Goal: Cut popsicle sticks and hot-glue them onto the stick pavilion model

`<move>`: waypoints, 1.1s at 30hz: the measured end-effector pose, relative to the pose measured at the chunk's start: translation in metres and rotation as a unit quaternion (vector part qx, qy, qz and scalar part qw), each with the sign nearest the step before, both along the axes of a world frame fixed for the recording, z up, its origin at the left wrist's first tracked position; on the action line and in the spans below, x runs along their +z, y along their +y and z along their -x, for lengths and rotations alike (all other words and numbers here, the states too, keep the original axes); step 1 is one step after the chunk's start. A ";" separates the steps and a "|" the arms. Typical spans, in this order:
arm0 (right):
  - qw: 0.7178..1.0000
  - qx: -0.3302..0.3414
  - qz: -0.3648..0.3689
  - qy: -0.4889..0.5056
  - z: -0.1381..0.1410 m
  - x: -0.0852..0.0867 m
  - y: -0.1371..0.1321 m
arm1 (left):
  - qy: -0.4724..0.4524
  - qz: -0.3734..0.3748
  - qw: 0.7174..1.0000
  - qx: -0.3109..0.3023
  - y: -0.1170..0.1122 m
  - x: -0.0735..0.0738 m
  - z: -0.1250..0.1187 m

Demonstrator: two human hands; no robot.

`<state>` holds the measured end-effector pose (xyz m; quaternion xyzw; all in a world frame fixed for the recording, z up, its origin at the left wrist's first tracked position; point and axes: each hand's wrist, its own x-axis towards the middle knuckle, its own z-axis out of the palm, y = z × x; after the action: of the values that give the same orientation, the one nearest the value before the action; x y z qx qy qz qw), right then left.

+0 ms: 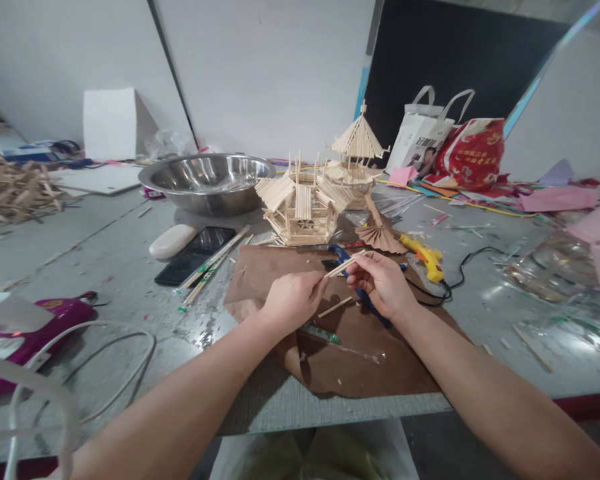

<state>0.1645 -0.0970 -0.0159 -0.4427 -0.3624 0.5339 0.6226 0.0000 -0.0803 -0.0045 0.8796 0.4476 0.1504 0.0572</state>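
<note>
Between my two hands, thin wooden sticks [341,267] are held slanting above a brown sheet [350,373]. My left hand [295,299] pinches their lower end, and my right hand [380,283] grips the upper end with thumb and fingers. Beneath my right hand lies a blue-handled tool [370,305], partly covered by the hand. A short loose stick [336,307] and a green-marked clear wrapper [325,334] rest on the sheet. Just beyond stands a small pavilion model built of sticks [303,207]. A yellow glue gun [425,258] lies to the right of my right hand.
At the back are a steel basin [207,187], a second stick pavilion [359,143] and bags [473,153]. To the left lie a phone [195,255], a white oval case [173,241], packed sticks [213,268], a stick pile [15,190] and a magenta device [40,333] with a white cable.
</note>
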 end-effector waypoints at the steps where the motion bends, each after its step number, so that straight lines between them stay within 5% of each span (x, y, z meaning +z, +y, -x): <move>1: 1.000 0.002 0.000 0.000 0.000 0.000 0.000 | 0.004 0.000 1.000 0.002 0.000 0.000 0.000; 16: 1.000 0.013 0.008 -0.005 0.000 -0.001 0.001 | 0.021 0.033 0.999 0.008 0.000 0.001 0.000; 25: 1.000 -0.001 0.004 -0.013 -0.003 -0.002 0.003 | -0.144 0.086 0.986 0.014 0.009 -0.003 0.004; 29: 0.999 0.022 0.006 -0.045 -0.003 -0.004 0.004 | -0.309 0.160 0.936 0.057 0.018 -0.008 0.004; 33: 0.997 0.043 0.006 -0.061 -0.002 -0.005 0.005 | -0.487 0.262 0.827 0.100 0.028 -0.005 -0.004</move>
<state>0.1660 -0.0924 -0.0206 -0.4624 -0.4145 0.5344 0.5734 0.0040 -0.0521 -0.0093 0.5942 0.4696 0.4414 0.4812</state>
